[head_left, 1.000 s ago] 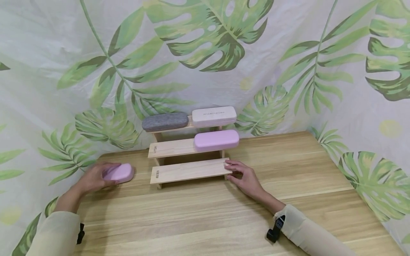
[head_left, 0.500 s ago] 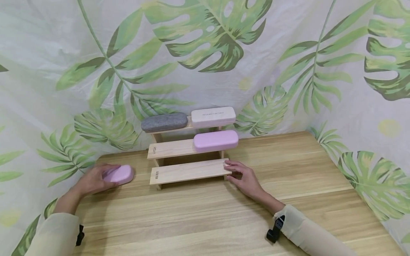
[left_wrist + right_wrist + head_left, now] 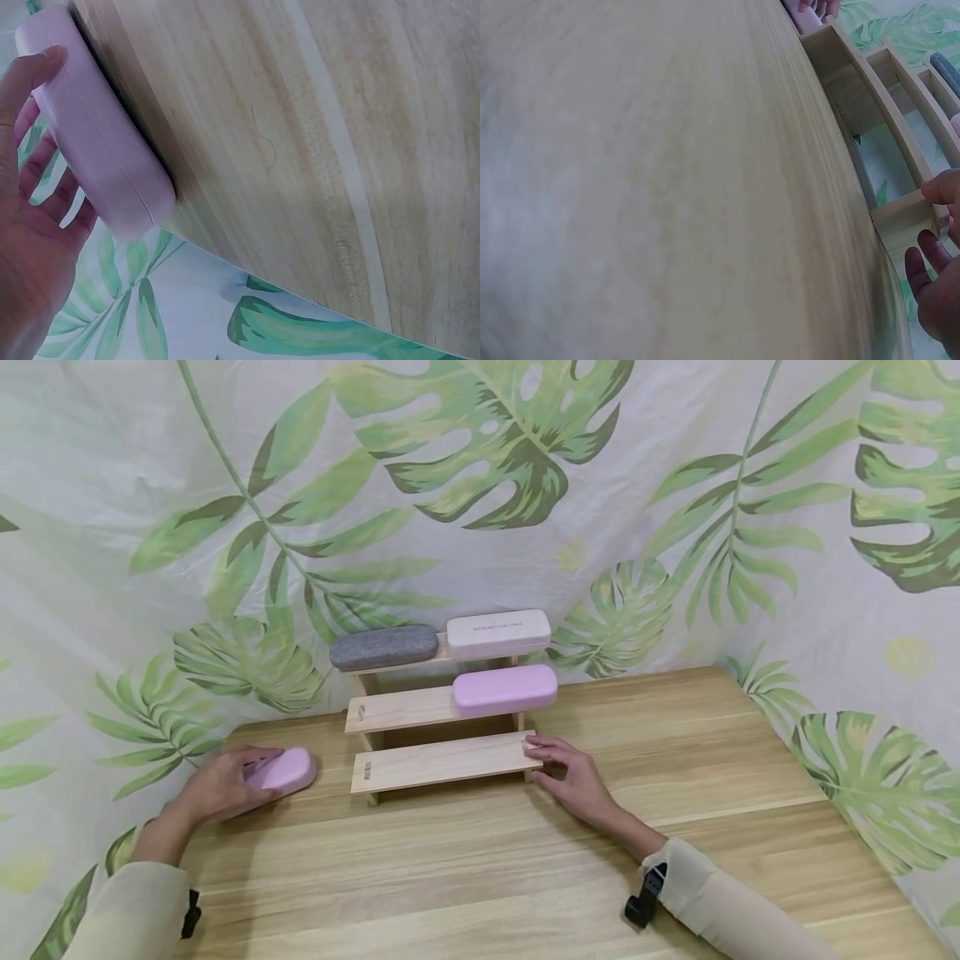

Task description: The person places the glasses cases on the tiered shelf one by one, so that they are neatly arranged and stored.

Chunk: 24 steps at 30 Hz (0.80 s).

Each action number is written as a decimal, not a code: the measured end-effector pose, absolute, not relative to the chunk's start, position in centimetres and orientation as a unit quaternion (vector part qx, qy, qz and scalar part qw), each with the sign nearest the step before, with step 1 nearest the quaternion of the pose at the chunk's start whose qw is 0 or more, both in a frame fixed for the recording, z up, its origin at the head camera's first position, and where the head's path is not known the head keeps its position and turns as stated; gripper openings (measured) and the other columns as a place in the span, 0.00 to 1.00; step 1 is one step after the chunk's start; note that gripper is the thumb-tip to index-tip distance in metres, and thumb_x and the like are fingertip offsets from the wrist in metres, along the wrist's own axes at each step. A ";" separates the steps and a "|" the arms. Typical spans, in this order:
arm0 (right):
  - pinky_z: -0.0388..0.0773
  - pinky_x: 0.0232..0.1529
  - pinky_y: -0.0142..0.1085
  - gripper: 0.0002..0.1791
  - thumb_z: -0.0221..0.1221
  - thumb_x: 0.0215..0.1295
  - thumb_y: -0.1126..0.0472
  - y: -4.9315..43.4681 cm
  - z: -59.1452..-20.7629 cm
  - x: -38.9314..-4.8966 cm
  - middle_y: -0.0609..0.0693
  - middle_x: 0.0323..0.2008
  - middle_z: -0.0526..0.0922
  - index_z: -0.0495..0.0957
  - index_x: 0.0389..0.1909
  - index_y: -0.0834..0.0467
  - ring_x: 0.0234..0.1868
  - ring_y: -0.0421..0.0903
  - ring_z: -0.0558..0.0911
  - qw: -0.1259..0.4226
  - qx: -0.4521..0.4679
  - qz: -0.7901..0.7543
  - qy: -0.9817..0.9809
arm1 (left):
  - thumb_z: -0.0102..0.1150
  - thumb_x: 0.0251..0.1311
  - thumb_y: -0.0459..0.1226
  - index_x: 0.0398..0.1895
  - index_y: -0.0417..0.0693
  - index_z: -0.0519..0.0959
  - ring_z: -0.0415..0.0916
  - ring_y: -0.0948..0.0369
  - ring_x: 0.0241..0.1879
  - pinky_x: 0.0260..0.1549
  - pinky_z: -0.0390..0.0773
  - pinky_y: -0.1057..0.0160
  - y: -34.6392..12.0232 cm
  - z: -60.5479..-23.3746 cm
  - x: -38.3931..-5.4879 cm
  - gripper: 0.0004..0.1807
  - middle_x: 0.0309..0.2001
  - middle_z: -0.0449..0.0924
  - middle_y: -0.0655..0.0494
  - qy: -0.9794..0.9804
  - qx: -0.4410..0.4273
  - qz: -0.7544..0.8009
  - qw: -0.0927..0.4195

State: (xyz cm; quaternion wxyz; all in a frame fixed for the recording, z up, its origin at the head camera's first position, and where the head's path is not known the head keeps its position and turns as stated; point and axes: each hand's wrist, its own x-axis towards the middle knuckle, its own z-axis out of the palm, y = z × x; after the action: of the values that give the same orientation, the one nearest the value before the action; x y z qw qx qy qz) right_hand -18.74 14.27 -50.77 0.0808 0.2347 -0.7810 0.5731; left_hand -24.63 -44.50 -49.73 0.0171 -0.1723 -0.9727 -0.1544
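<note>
At the left end of the table my left hand (image 3: 216,787) grips a lilac glasses case (image 3: 294,770), its thumb on the near side. The left wrist view shows the thumb over one side of this case (image 3: 105,135) and the fingers round the other, with the seam running lengthwise. A three-tier wooden stand (image 3: 438,762) stands to its right. My right hand (image 3: 576,783) holds the right end of the lowest tier between thumb and fingers; the right wrist view shows the thumb on the board's edge and fingers below it.
The top tier bears a grey fabric glasses case (image 3: 384,647) and a white one (image 3: 498,633) with printing. On the right of the middle tier lies another lilac case (image 3: 506,689). A leaf-patterned cloth (image 3: 480,560) hangs close behind the wooden table (image 3: 465,877).
The left hand and its lilac case have shifted very slightly to the right, with more of the case's rear end showing. The right hand and the stand have stayed in place.
</note>
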 end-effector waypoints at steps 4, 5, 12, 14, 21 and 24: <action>0.81 0.56 0.59 0.20 0.67 0.60 0.82 14.3 -50.8 -18.7 0.72 0.65 0.78 0.82 0.54 0.76 0.67 0.70 0.77 0.080 0.235 0.576 -0.779 | 0.82 0.49 0.52 0.64 0.41 0.83 0.82 0.39 0.52 0.45 0.79 0.45 -44.4 -49.7 -24.4 0.41 0.55 0.85 0.32 -0.973 -0.170 -0.156 0.018; 0.81 0.56 0.59 0.20 0.67 0.60 0.82 14.3 -50.8 -18.7 0.71 0.65 0.78 0.82 0.54 0.76 0.67 0.70 0.77 0.081 0.234 0.577 -0.778 | 0.82 0.49 0.52 0.64 0.40 0.83 0.82 0.39 0.52 0.45 0.79 0.44 -44.4 -49.6 -24.4 0.41 0.55 0.85 0.32 -0.973 -0.170 -0.157 0.018; 0.83 0.55 0.54 0.21 0.68 0.59 0.82 14.3 -51.0 -18.8 0.72 0.64 0.78 0.82 0.54 0.76 0.65 0.71 0.78 0.091 0.236 0.569 -0.782 | 0.83 0.49 0.52 0.64 0.40 0.83 0.82 0.41 0.51 0.43 0.79 0.47 -44.0 -49.1 -24.0 0.41 0.55 0.85 0.32 -0.972 -0.172 -0.158 0.020; 0.83 0.55 0.54 0.21 0.68 0.59 0.82 14.3 -51.0 -18.8 0.72 0.64 0.79 0.82 0.54 0.76 0.65 0.70 0.78 0.092 0.236 0.569 -0.782 | 0.83 0.49 0.52 0.64 0.41 0.82 0.82 0.41 0.51 0.43 0.78 0.48 -43.9 -48.9 -23.8 0.41 0.55 0.84 0.32 -0.973 -0.171 -0.156 0.019; 0.83 0.55 0.54 0.21 0.68 0.58 0.82 14.3 -51.1 -18.9 0.72 0.64 0.79 0.82 0.54 0.76 0.65 0.69 0.79 0.094 0.236 0.569 -0.782 | 0.83 0.48 0.51 0.65 0.41 0.82 0.82 0.44 0.48 0.39 0.76 0.52 -43.7 -48.2 -23.3 0.41 0.55 0.85 0.33 -0.973 -0.172 -0.151 0.026; 0.83 0.55 0.54 0.20 0.68 0.58 0.82 14.3 -51.1 -19.0 0.71 0.63 0.79 0.83 0.54 0.76 0.65 0.69 0.79 0.096 0.235 0.572 -0.780 | 0.84 0.46 0.48 0.64 0.40 0.82 0.82 0.45 0.46 0.38 0.76 0.53 -43.6 -47.9 -23.2 0.41 0.54 0.85 0.34 -0.970 -0.182 -0.155 0.037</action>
State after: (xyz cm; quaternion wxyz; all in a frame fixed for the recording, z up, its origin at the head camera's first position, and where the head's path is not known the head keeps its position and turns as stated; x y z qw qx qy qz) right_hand -18.96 14.26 -51.15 0.0961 0.2351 -0.7801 0.5718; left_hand -23.22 -43.64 -47.89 0.0375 -0.1819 -0.9704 -0.1547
